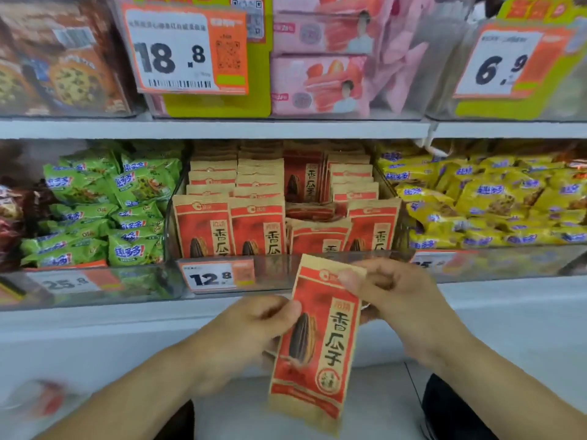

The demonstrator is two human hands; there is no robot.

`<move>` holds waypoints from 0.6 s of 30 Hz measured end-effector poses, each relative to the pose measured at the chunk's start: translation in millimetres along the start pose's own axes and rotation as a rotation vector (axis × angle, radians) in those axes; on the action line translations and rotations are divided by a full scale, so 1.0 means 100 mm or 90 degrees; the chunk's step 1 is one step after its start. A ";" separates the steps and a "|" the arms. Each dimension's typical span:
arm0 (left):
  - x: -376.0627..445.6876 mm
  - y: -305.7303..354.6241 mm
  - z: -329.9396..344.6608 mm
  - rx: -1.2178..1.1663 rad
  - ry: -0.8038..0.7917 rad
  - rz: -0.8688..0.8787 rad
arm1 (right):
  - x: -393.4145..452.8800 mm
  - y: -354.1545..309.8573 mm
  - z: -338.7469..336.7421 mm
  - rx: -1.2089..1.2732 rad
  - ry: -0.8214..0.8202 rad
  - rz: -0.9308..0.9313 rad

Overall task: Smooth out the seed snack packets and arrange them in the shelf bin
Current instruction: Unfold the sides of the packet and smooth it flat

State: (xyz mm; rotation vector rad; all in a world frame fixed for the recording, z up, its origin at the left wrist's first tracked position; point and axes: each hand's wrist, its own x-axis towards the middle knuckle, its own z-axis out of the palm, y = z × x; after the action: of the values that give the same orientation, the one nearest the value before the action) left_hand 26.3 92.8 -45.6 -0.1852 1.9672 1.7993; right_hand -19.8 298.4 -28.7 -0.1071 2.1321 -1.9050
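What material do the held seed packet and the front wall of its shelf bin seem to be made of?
Held seed packet: likely kraft-style paper, matte; tan edges look fibrous, without glare. A lining cannot be judged.
Bin front wall: clear, glossy plastic, probably acrylic; the packets behind show through it, with faint reflections.

My left hand (254, 325): bare, no ring, no glove. My right hand (397, 300): bare too, nails short. Both forearms uncovered to frame edge, no sleeves, no watch or band at wrists. Dark clothing at bottom, blurred, kind unclear.
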 end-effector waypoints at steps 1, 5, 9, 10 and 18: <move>0.01 -0.03 -0.01 0.004 0.012 -0.008 | -0.01 0.09 0.01 0.062 -0.019 0.069; 0.02 -0.11 0.08 0.070 0.072 -0.028 | -0.03 0.32 -0.01 0.121 -0.079 0.209; 0.05 -0.22 0.27 0.073 0.159 -0.011 | 0.00 0.36 -0.05 0.097 -0.110 0.203; 0.06 -0.25 0.31 0.068 0.163 -0.009 | 0.00 0.37 -0.06 0.077 -0.106 0.193; 0.07 -0.30 0.38 0.085 -0.006 -0.055 | 0.09 0.45 -0.15 -0.014 -0.083 0.181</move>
State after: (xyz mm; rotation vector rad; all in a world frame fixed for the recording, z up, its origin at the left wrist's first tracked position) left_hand 41.1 127.7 -77.1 -0.2133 2.0325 1.6060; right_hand -26.1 316.5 -72.8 0.0633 1.9640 -1.6653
